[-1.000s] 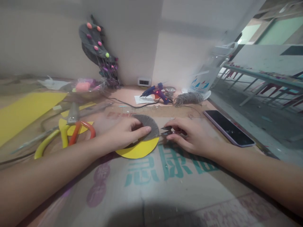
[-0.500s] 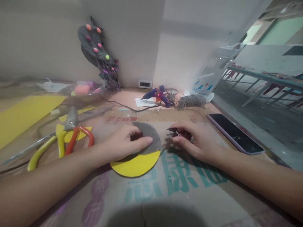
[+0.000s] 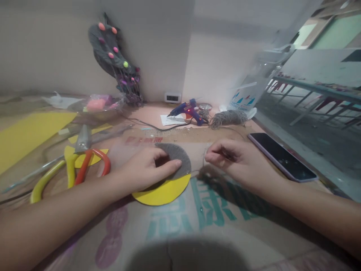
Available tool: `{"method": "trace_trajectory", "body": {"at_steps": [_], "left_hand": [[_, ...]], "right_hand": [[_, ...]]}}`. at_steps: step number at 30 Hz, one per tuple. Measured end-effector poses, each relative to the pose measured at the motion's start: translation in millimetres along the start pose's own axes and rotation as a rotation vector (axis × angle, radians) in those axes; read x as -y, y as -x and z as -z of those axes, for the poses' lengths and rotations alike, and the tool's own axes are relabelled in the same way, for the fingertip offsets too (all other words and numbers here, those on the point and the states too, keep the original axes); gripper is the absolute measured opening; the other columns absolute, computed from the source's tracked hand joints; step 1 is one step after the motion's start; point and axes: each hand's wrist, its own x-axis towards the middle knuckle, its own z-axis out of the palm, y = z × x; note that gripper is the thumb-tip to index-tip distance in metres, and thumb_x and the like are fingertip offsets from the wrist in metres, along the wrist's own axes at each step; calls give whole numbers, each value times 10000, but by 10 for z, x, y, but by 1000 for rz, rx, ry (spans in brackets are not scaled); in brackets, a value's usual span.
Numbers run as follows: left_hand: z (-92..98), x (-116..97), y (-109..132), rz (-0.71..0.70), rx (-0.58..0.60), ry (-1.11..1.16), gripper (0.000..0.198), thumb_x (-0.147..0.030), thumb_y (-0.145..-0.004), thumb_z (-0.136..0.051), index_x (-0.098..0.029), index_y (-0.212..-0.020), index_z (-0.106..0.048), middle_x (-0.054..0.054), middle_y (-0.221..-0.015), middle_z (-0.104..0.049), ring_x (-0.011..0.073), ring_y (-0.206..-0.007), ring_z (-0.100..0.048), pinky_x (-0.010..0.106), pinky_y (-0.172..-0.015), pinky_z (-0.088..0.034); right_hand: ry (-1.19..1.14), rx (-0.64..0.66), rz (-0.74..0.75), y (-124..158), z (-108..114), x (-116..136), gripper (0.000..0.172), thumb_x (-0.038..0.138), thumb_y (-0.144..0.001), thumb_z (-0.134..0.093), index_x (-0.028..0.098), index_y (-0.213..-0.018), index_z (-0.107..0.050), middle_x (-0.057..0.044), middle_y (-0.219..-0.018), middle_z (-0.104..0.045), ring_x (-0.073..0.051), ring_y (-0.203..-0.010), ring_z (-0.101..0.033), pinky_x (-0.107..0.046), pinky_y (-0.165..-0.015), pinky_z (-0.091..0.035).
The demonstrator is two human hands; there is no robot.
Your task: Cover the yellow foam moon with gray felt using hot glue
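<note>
The left hand (image 3: 141, 171) lies flat on a gray round piece (image 3: 180, 156), its fingers spread a little and pressing down. The gray piece sits on top of the yellow circle (image 3: 166, 190), covering its far half. Just right of the yellow circle, the right hand (image 3: 239, 162) has its fingers pinched tight on a thin gray thread (image 3: 203, 165). Under the yellow circle lies a cardboard sheet (image 3: 214, 214) with big teal Chinese letters and small red ones; they are too blurry to read. Left of the circle lie orange and yellow scissors (image 3: 84, 165). Far behind it is a blue glue gun (image 3: 187, 110). A dark phone (image 3: 282, 157) lies well to its right on the surface (image 3: 152, 113).
</note>
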Motion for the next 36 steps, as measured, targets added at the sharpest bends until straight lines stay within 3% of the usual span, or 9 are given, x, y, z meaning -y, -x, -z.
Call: {"method": "trace_trajectory", "body": {"at_steps": [5,11,15,23,28,36], "left_hand": [[-12,-50,33,-80,-69,-58,408,-471,-843,-454,-152,-620,-574,-18,-539,-559,102,-490,-479,215,-441,-292],[-29,-45,20,-142,-104,-79,398,-455,-842,-468,-151,-606,-568,-26,-517,-541,92,-470,-456,218,-437,-275],[-26,-48,21,-153,-92,-65,390,-452,-839,-483,-150,-609,-570,-24,-540,-561,96,-493,-482,217,-454,-293],[-8,-55,41,-140,-35,-35,361,-460,-858,-460,-172,-724,-632,-18,-575,-630,119,-521,-541,224,-480,-351],[-11,-62,42,-102,-43,-24,400,-487,-849,-460,-159,-692,-628,-1,-616,-654,129,-550,-563,229,-494,-363],[-17,-38,25,-42,-42,-87,500,-576,-831,-424,-143,-765,-666,26,-653,-659,155,-593,-579,242,-496,-366]], "right_hand": [[-108,104,-61,-29,-152,97,189,315,-821,-555,171,-845,-674,-26,-799,-670,-128,-690,-587,-232,-598,-441],[-184,211,-161,-48,-338,-9,270,444,-757,-630,176,-796,-627,39,-598,-501,-93,-556,-447,-218,-520,-359],[-187,227,-170,-44,-352,-39,237,400,-765,-621,171,-717,-587,44,-575,-468,-84,-542,-414,-208,-500,-325],[-235,344,-120,-56,-269,-52,240,376,-851,-523,158,-778,-593,18,-648,-495,-94,-599,-434,-220,-547,-342],[-278,335,-104,-54,-243,-104,323,421,-892,-444,155,-756,-568,19,-657,-457,-91,-598,-402,-220,-544,-332],[-234,298,-169,-55,-278,-74,199,354,-803,-576,162,-755,-602,33,-623,-474,-84,-577,-403,-211,-535,-324]]}}
